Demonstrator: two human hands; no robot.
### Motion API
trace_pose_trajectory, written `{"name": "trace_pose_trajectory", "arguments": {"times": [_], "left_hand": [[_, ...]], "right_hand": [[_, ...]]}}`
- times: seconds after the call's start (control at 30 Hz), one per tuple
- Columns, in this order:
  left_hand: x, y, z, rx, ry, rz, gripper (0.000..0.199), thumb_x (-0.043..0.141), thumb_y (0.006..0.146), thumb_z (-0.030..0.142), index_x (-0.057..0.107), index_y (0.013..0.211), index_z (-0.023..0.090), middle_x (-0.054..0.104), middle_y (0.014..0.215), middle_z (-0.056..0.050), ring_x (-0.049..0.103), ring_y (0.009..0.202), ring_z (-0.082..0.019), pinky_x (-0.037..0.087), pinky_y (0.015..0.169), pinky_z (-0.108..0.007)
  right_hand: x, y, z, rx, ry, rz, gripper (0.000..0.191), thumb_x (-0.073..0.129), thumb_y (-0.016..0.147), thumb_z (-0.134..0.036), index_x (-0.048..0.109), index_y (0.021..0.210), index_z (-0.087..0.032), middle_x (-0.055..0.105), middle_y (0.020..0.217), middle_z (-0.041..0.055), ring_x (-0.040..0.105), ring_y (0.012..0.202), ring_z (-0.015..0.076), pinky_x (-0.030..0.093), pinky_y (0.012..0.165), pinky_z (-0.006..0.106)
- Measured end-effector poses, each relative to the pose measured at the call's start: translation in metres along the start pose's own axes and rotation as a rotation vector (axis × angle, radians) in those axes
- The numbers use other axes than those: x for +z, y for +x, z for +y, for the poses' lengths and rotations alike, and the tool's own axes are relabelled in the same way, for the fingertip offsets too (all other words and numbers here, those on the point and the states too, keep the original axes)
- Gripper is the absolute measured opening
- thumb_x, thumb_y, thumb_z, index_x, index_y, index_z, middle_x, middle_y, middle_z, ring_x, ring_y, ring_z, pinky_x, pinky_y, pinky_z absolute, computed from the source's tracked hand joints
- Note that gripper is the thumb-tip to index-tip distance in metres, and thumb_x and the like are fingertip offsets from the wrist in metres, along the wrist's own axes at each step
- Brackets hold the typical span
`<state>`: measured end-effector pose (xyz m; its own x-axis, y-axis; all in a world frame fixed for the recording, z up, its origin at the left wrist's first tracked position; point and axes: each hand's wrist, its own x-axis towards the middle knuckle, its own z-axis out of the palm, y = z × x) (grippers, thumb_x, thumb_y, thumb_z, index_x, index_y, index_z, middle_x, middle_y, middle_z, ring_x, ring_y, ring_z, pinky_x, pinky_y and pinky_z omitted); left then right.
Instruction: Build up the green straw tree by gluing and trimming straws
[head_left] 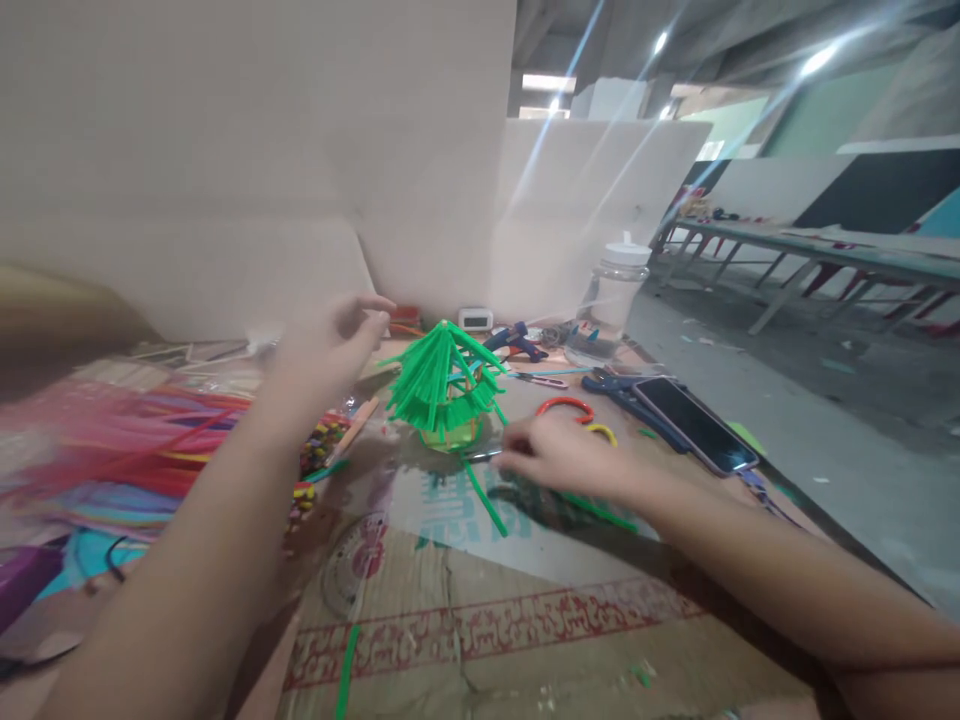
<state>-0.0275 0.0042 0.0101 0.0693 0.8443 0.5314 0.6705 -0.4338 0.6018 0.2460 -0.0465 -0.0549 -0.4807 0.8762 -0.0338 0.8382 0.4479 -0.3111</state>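
A small hut-like model (444, 385) with a cone roof of green pipe cleaners stands mid-table on a yellowish base. My left hand (345, 345) is raised just left of its roof, fingers stretched out and nothing visible in them. To the right of the model, my right hand (551, 452) has curled fingers closed over the middle of a pair of scissors. The scissors' red handle loop (566, 402) shows behind the hand, and the metal blades point toward the model. A loose green pipe cleaner (486, 498) lies in front of the model. The fingertips are partly blurred.
Bundles of coloured pipe cleaners (180, 450) lie at left. Behind the model are a glue gun (514, 342) and a small white device (475, 319). Pliers (637, 405), a phone (697, 424) and a water bottle (606, 305) stand or lie at right. A white partition (247, 150) rises behind.
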Motion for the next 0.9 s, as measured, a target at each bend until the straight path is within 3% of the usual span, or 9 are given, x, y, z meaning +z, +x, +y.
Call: {"name": "trace_pose_trajectory", "arguments": {"times": [0.1,0.27,0.37,0.57,0.63,0.73,0.9], "left_hand": [[0.005,-0.001,0.001,0.026,0.023,-0.018,0.037,0.054,0.091,0.043,0.070,0.113,0.018,0.070,0.088,-0.004,0.062,0.079,-0.019,0.044,0.073,-0.029],[0.005,-0.002,0.000,0.029,0.030,-0.022,0.038,0.055,0.090,0.044,0.071,0.113,0.019,0.074,0.095,-0.005,0.066,0.084,-0.021,0.048,0.078,-0.032],[0.003,-0.003,0.001,0.038,0.031,-0.019,0.037,0.054,0.090,0.043,0.072,0.112,0.019,0.076,0.099,-0.006,0.068,0.089,-0.022,0.050,0.083,-0.033],[0.003,-0.005,0.011,0.060,0.062,-0.025,0.037,0.051,0.092,0.045,0.075,0.106,0.020,0.077,0.101,-0.005,0.068,0.098,-0.025,0.052,0.088,-0.034],[0.006,-0.006,0.012,0.107,0.033,-0.028,0.038,0.051,0.092,0.045,0.075,0.105,0.018,0.076,0.104,-0.007,0.068,0.102,-0.025,0.052,0.090,-0.034],[0.016,-0.005,0.010,0.191,-0.060,-0.056,0.038,0.051,0.094,0.044,0.073,0.109,0.016,0.074,0.112,-0.009,0.066,0.108,-0.024,0.050,0.096,-0.035],[0.035,-0.005,0.000,0.226,-0.189,-0.132,0.047,0.048,0.096,0.045,0.063,0.128,0.012,0.066,0.128,-0.013,0.060,0.119,-0.026,0.046,0.105,-0.040]], "right_hand": [[0.022,-0.004,-0.024,-0.089,-0.034,-0.049,0.038,0.064,0.086,-0.055,0.068,0.090,-0.018,0.072,0.081,0.0071,0.062,0.070,0.0190,0.031,0.057,0.027],[0.034,-0.006,-0.028,-0.146,-0.035,-0.062,0.011,0.059,0.087,-0.021,0.069,0.086,-0.017,0.072,0.083,0.0066,0.061,0.071,0.0166,0.034,0.062,0.027],[0.023,-0.010,-0.024,-0.159,0.173,-0.012,0.007,0.059,0.085,-0.020,0.065,0.083,-0.019,0.067,0.074,0.0016,0.055,0.062,0.0123,0.034,0.058,0.024],[0.000,-0.002,-0.029,-0.088,0.953,0.359,0.014,0.060,0.086,-0.033,0.054,0.092,-0.021,0.062,0.068,-0.0048,0.056,0.051,0.0097,0.042,0.050,0.022],[-0.002,0.005,-0.032,-0.054,1.145,0.372,0.021,0.065,0.081,-0.037,0.055,0.090,-0.021,0.066,0.069,-0.0037,0.059,0.051,0.0100,0.047,0.051,0.023],[0.005,0.012,-0.037,0.004,1.254,0.338,0.028,0.072,0.076,-0.043,0.058,0.079,-0.019,0.070,0.071,-0.0008,0.061,0.050,0.0093,0.050,0.051,0.023],[0.027,0.020,-0.038,0.103,1.312,0.277,0.037,0.068,0.077,-0.055,0.055,0.083,-0.020,0.068,0.060,-0.0031,0.050,0.038,0.0072,0.038,0.037,0.019]]}}
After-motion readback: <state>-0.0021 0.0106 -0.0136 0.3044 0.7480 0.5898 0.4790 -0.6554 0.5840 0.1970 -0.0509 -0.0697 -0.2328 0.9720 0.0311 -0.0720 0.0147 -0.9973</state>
